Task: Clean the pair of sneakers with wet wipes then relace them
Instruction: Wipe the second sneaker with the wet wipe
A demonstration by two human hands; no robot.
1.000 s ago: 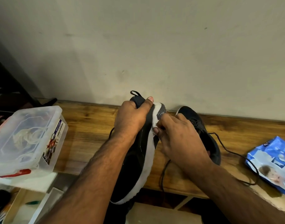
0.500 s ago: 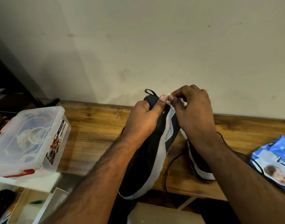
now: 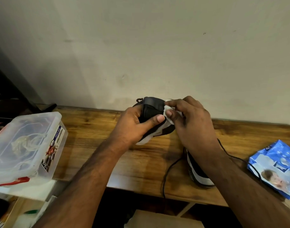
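My left hand (image 3: pixel 134 127) grips a black sneaker with a white sole (image 3: pixel 153 106), held up above the wooden table, heel end towards me. My right hand (image 3: pixel 190 119) pinches a white wet wipe (image 3: pixel 168 111) against the sneaker's heel edge. The second black sneaker (image 3: pixel 198 175) lies on the table under my right forearm, mostly hidden by it. A loose black lace (image 3: pixel 169 170) runs from it over the table's front edge.
A blue pack of wet wipes (image 3: pixel 275 167) lies at the table's right end. A clear plastic box (image 3: pixel 24 145) with a lid stands at the left. The wooden table (image 3: pixel 94 132) ends against a pale wall behind.
The held sneaker has turned from lengthwise to heel end facing me and lifted off my lap side. My right hand moved from the sole's side up to the heel with the wipe.
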